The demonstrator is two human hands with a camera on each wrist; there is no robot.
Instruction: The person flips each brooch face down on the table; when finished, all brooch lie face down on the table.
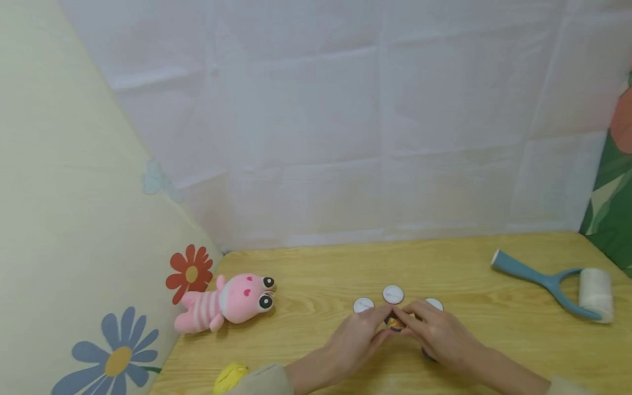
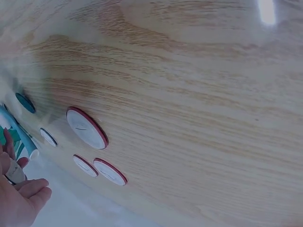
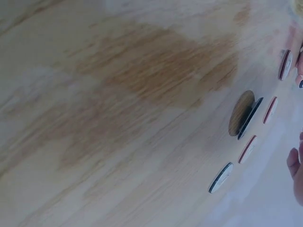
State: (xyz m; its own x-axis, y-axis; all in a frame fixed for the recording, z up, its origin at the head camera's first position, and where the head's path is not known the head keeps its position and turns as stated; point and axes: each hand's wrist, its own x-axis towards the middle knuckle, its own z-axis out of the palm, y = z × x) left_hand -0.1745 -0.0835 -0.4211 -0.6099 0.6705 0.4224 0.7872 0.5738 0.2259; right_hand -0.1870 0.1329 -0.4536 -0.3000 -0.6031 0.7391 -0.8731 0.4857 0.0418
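Note:
In the head view my left hand [image 1: 356,336] and right hand [image 1: 441,333] meet over the table. Between their fingertips they pinch a small round badge [image 1: 395,323] with a dark and orange face. The left wrist view shows the pale side of this badge [image 2: 17,173] between the fingers. Around the hands lie round badges with white, pin-like backs: one at the left [image 1: 364,305], one in the middle [image 1: 393,294] and one at the right [image 1: 434,303], partly hidden by the right hand. A dark-edged badge [image 1: 427,355] shows under the right hand.
A pink striped plush toy [image 1: 222,304] lies at the left of the wooden table [image 1: 316,274]. Something yellow [image 1: 231,377] sits by the left sleeve. At the right lies a blue forked handle [image 1: 538,277] with a white roller [image 1: 595,295]. A white cloth [image 1: 316,120] hangs behind.

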